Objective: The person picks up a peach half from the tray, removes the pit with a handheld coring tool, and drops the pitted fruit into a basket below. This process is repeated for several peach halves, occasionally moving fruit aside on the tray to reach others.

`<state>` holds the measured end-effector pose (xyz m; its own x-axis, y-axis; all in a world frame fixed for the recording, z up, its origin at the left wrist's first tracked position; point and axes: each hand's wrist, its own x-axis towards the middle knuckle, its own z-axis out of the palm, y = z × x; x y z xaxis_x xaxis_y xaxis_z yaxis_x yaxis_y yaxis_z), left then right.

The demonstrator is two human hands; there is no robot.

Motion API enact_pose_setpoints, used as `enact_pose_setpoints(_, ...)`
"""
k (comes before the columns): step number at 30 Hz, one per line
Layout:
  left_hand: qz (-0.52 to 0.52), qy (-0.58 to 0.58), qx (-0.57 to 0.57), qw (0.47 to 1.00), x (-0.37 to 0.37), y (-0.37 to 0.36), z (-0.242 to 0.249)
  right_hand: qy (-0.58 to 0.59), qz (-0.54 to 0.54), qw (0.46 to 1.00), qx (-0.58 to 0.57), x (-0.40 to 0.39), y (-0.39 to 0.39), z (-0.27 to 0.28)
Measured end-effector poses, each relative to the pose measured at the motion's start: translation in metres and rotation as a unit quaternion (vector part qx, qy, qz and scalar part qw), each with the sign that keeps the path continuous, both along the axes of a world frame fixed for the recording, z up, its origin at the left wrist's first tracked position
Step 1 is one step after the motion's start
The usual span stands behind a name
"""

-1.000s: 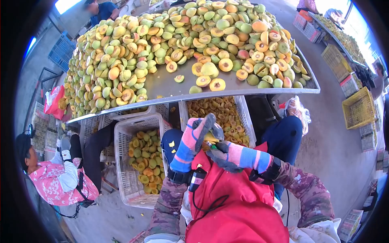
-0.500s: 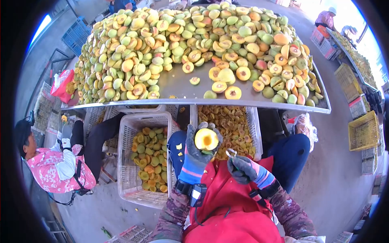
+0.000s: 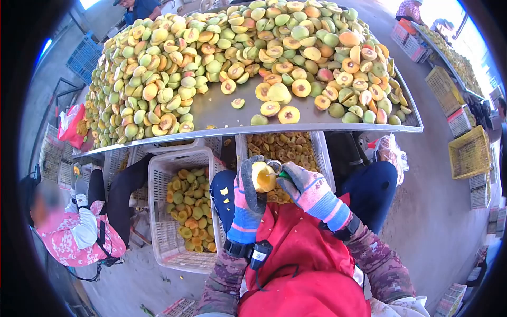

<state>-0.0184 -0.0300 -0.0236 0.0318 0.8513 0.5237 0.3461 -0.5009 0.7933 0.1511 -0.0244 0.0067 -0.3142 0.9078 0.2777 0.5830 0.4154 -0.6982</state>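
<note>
Our left hand (image 3: 248,186) clasps a yellow peach half (image 3: 263,179), hollow showing; our right hand (image 3: 305,186), at 3 o'clock, grips a green-handled loop tool (image 3: 284,175), loop at 1 o'clock.

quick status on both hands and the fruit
Left hand: closed around cut fruit half. Right hand: gripping green-handled tool, its metal loop at the fruit. Nothing visible between fruit and tool.
</note>
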Motion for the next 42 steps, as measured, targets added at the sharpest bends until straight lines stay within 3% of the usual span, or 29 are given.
enact_pose_setpoints(2,-0.035,-0.009,-0.076,0.996,-0.003,-0.003,0.003,-0.027,0.002,0.999,0.035,-0.002,0.003,-0.008)
enact_pose_setpoints(6,-0.005,-0.028,-0.078,0.997,-0.004,-0.007,-0.003,-0.061,0.009,0.998,0.020,-0.004,0.005,-0.009)
enact_pose_setpoints(8,0.005,0.082,0.013,0.997,-0.011,-0.006,0.001,-0.067,0.005,0.997,0.026,-0.006,0.009,-0.014)
enact_pose_setpoints(9,0.007,0.083,0.013,0.996,-0.010,-0.009,0.005,-0.103,-0.020,0.994,0.029,-0.007,0.016,-0.022)
enact_pose_setpoints(11,-0.038,-0.137,-0.147,0.979,-0.007,-0.017,0.014,-0.130,-0.087,0.987,0.025,-0.005,0.036,-0.051)
enact_pose_setpoints(12,0.023,-0.105,-0.159,0.981,-0.017,-0.021,0.013,-0.113,-0.145,0.982,0.039,0.001,0.044,-0.063)
enact_pose_setpoints(13,0.076,-0.152,-0.157,0.973,-0.021,-0.022,0.019,-0.126,-0.163,0.978,0.034,0.010,0.045,-0.078)
enact_pose_setpoints(14,0.097,-0.369,-0.197,0.903,-0.055,-0.022,-0.004,-0.076,-0.141,0.987,0.014,0.020,0.048,-0.111)
enact_pose_setpoints(15,0.232,-0.310,-0.214,0.897,-0.095,-0.023,-0.037,-0.147,-0.125,0.979,-0.072,0.027,0.042,-0.122)
enact_pose_setpoints(16,0.259,-0.138,-0.203,0.934,-0.132,-0.022,-0.052,-0.336,-0.114,0.920,-0.167,0.033,0.032,-0.146)
enact_pose_setpoints(17,0.299,0.298,-0.139,0.896,-0.152,-0.020,-0.045,-0.366,-0.076,0.907,-0.193,0.042,0.023,-0.166)
enact_pose_setpoints(18,0.303,0.293,-0.093,0.902,-0.149,-0.009,-0.032,-0.374,-0.061,0.887,-0.265,0.045,0.023,-0.188)
enact_pose_setpoints(20,0.274,0.255,-0.046,0.926,-0.130,0.024,0.001,-0.142,-0.107,0.954,-0.243,0.035,0.018,-0.162)
enact_pose_setpoints(21,0.238,0.220,-0.052,0.944,-0.109,0.047,0.015,-0.032,-0.104,0.967,-0.229,0.030,0.014,-0.154)
enact_pose_setpoints(23,0.145,0.269,-0.161,0.938,-0.065,0.105,0.030,-0.008,-0.093,0.971,-0.219,0.025,0.011,-0.132)
enact_pose_setpoints(25,0.105,0.445,-0.225,0.860,-0.019,0.167,0.022,0.013,-0.087,0.975,-0.203,0.031,0.008,-0.119)
enact_pose_setpoints(27,0.041,0.522,-0.360,0.772,0.017,0.212,0.022,0.109,-0.105,0.975,-0.160,0.039,0.000,-0.114)
enact_pose_setpoints(29,-0.015,0.571,-0.360,0.738,0.016,0.243,0.002,0.149,-0.106,0.964,-0.193,0.050,-0.004,-0.094)
enact_pose_setpoints(31,-0.032,0.531,-0.347,0.772,0.002,0.257,-0.018,0.216,-0.119,0.940,-0.234,0.059,-0.014,-0.089)
enact_pose_setpoints(32,-0.072,0.398,-0.372,0.835,-0.016,0.261,-0.024,0.270,-0.126,0.939,-0.173,0.058,-0.018,-0.112)
enact_pose_setpoints(33,-0.109,0.256,-0.390,0.878,-0.031,0.259,-0.026,0.273,-0.122,0.939,-0.171,0.058,-0.017,-0.102)
enact_pose_setpoints(34,-0.099,0.050,-0.406,0.907,-0.036,0.243,-0.016,0.355,-0.115,0.889,-0.265,0.058,-0.017,-0.080)
enact_pose_setpoints(35,-0.083,-0.159,-0.403,0.897,-0.040,0.222,-0.002,0.429,-0.106,0.823,-0.358,0.057,-0.017,-0.060)
enact_pose_setpoints(36,-0.154,-0.346,-0.373,0.847,-0.044,0.204,0.007,0.412,-0.101,0.846,-0.323,0.048,-0.014,-0.045)
enact_pose_setpoints(37,-0.187,-0.434,-0.337,0.815,-0.042,0.191,0.010,0.418,-0.092,0.832,-0.353,0.045,-0.009,-0.032)
enact_pose_setpoints(39,-0.201,-0.458,-0.342,0.796,-0.038,0.160,0.013,0.460,-0.052,0.811,-0.357,0.032,-0.003,-0.006)
enact_pose_setpoints(41,-0.144,-0.330,-0.172,0.917,-0.005,0.101,0.029,0.519,-0.012,0.770,-0.372,0.016,-0.003,0.001)
enact_pose_setpoints(42,-0.124,-0.156,-0.128,0.971,0.001,0.081,0.042,0.486,0.005,0.797,-0.360,0.011,-0.005,0.008)
